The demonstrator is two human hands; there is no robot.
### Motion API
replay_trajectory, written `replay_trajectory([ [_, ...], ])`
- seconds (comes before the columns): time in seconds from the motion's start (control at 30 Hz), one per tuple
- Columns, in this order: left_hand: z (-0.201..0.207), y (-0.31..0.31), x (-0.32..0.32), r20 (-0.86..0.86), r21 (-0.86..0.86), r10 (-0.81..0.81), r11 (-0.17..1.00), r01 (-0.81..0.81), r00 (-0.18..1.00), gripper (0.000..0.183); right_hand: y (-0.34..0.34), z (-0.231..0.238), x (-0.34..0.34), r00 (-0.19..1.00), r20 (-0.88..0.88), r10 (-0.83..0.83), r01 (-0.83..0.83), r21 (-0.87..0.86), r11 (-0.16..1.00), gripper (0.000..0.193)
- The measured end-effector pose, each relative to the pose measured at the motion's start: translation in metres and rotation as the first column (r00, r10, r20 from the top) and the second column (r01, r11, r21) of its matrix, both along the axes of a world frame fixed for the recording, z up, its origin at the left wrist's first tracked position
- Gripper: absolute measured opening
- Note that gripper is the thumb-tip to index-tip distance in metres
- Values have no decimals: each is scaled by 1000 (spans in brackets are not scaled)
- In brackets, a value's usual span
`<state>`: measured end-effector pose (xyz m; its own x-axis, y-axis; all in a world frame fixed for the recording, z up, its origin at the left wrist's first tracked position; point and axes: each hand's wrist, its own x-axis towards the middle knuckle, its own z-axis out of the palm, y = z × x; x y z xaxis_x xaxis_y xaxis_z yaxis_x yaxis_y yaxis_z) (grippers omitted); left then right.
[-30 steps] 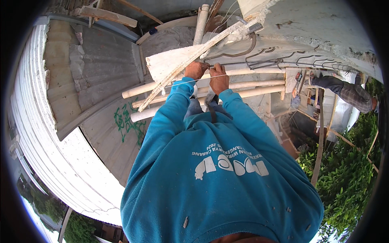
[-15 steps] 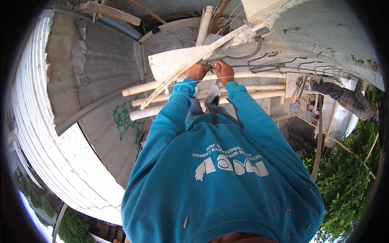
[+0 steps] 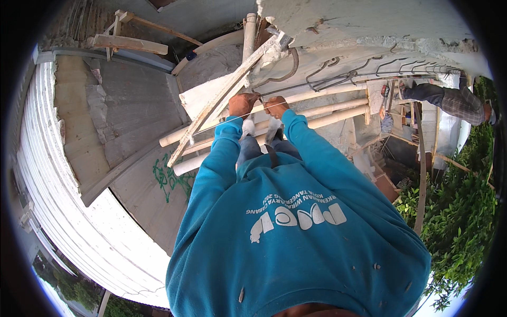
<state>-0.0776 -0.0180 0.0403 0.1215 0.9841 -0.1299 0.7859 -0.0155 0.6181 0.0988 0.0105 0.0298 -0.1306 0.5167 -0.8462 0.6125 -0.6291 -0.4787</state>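
Short dark metal piece (image 3: 260, 99), one — between the two hands, right at the fingers, just beside the near end of the long bars. Left hand (image 3: 242, 104): fingers closed on the piece from its left side. Right hand (image 3: 276, 107): fingers curled in on it from the right; finer detail of the grip too small to tell

Long dark bars (image 3: 327, 82), more than one: running from near the fingers away to the right. Bent dark rods (image 3: 391, 66), several: farther right of the fingers, spaced along the concrete wall

Condition of the work, as judged: bars and bent rods right of the fingers appear laid in place, with neither hand on them; the spot at the fingers looks unfinished, the piece not yet released — how much is left beyond it cannot be told

Pale poles (image 3: 332, 108), three: below the fingers, crossing left to right. Crusted board (image 3: 210, 116), one: slanting past the left fingers. Other person (image 3: 459, 103), plaid garment: well apart, far right of the fingers
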Motion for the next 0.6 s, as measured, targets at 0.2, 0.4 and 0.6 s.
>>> replay_trajectory([
  [0.2, 11, 4, 8, -23, -116, 38, 992, -41, 999, 23, -26, 23, 16, 874, -369, -315, 322, -45, 946, 20],
  [0.4, 19, 7, 14, 8, -64, 64, 996, -63, 998, 23, 11, -31, 112, 602, -203, -773, 632, 712, 306, 23],
  [0.6, 24, 13, 22, 38, -44, 43, 998, -42, 998, 20, 56, -124, 311, 542, -42, -839, 624, 688, 369, 36],
])
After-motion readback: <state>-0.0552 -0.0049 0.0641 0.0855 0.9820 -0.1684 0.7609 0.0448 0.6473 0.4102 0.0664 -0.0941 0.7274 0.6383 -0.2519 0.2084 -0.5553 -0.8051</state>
